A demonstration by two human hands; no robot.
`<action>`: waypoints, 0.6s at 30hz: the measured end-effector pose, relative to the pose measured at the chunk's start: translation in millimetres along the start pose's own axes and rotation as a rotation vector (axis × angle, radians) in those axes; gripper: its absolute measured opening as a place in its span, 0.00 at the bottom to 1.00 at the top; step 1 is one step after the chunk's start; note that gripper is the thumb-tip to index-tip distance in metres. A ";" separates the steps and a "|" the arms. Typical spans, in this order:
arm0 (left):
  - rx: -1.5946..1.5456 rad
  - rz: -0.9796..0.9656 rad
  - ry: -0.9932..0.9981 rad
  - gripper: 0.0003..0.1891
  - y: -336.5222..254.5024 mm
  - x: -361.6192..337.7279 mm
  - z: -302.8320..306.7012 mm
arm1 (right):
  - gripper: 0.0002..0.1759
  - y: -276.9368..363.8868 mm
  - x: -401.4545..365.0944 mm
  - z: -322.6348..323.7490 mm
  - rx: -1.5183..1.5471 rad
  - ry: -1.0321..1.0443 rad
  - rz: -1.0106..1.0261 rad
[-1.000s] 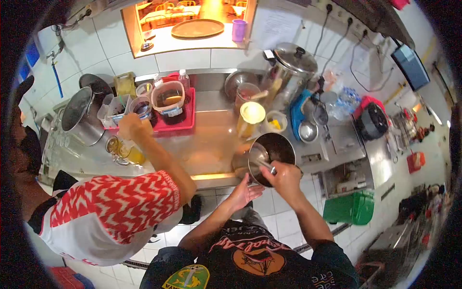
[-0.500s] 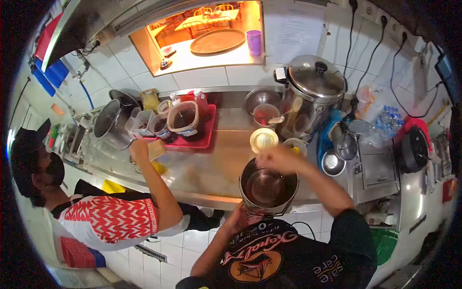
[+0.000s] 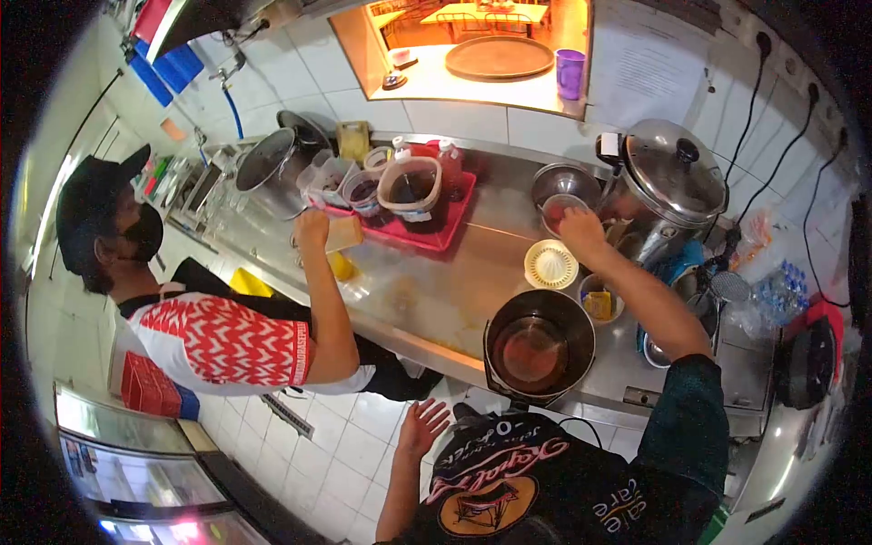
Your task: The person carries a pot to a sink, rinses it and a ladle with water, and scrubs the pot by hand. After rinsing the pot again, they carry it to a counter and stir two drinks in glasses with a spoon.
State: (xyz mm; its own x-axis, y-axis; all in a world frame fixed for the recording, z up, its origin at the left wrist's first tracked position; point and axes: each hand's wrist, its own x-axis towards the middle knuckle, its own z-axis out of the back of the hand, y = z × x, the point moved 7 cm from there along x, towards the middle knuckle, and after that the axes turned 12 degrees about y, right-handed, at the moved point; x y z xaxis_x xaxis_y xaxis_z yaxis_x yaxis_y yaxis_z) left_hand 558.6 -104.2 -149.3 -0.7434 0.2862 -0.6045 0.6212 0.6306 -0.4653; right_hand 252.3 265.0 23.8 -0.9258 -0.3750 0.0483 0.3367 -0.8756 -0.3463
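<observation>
My left hand [image 3: 422,429] is off the counter, palm up with its fingers spread and nothing in it. Just to its upper right, a deep metal pot [image 3: 540,389] with a wire handle sits at the counter's front edge, some liquid showing at its bottom. My right hand [image 3: 581,234] reaches past the pot, its fingers closed at the handle side of a small plastic cup with reddish contents [image 3: 558,211]. That cup is in a steel bowl [image 3: 565,182]; my fingers partly hide it. A cream citrus juicer [image 3: 550,263] lies just below my right hand.
A co-worker [image 3: 232,336] stands at the left, one hand holding a pale block [image 3: 342,234]. A red tray [image 3: 445,232] carries several tubs and bottles. At the back right stands a large lidded pot [image 3: 672,177], with a clear container [image 3: 599,300] nearer the front.
My right hand has moved from above the open pot to the red cup in the bowl. My left hand has let go of the pot and dropped away. The view has shifted.
</observation>
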 end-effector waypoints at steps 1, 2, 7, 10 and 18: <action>-0.029 -0.012 -0.037 0.26 2.5 -3.3 7.2 | 0.08 -8.0 -2.2 7.0 0.124 -0.056 -0.109; -0.057 -0.022 -0.074 0.25 5.6 -7.5 14.4 | 0.08 -15.5 -6.4 12.8 0.249 -0.109 -0.219; -0.125 -0.067 -0.148 0.27 19.5 -23.1 42.0 | 0.07 -32.5 -39.1 64.5 0.650 -0.242 -0.502; -0.146 -0.083 -0.128 0.28 18.3 -34.9 44.1 | 0.06 -33.8 -55.8 92.6 0.869 -0.460 -0.492; -0.177 -0.125 -0.148 0.25 -5.4 -70.4 99.7 | 0.08 64.6 -85.1 206.1 1.435 -0.589 -0.100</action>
State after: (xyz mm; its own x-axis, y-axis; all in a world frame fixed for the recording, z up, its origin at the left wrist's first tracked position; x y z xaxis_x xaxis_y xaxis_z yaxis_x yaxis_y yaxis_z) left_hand 632.3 -199.7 -168.7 -0.7591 0.0981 -0.6436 0.4645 0.7743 -0.4298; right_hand 388.3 177.7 190.5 -0.8734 -0.0603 0.4833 0.4754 -0.3211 0.8191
